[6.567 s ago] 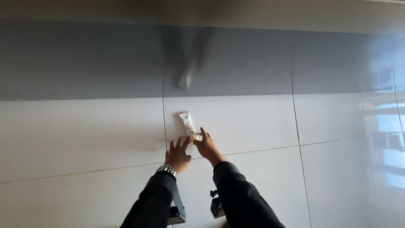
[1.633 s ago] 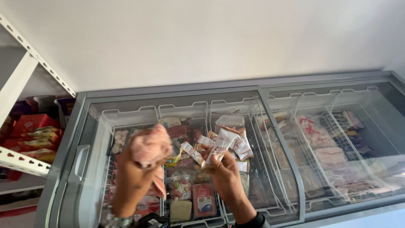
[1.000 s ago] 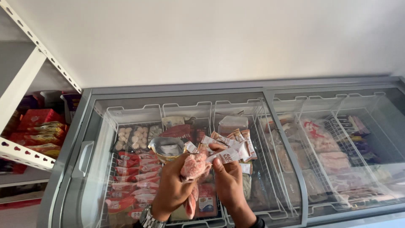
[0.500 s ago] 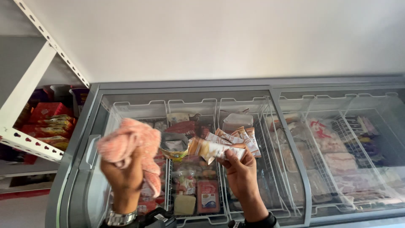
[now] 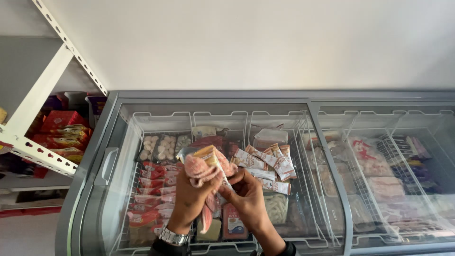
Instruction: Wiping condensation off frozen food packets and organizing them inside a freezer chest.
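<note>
Gripping pink cloth (image 5: 204,167) in my L hand (image 5: 192,199), fingers curled tight round it; R hand (image 5: 246,196) pinches a small packet (image 5: 212,159) against the cloth, both above chest freezer's glass lid (image 5: 142,142).

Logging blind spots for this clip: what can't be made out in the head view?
- Small cream and orange packet: mostly wrapped in the pink cloth; its kind is unclear.
- Right hand: fingertips tucked behind the cloth, so its grip is hidden.
- Left hand: palm faces away; forearms cut by the bottom edge.
- Grey glass-topped chest freezer: right end cut off; glare blurs the packs under the right lid.
</note>
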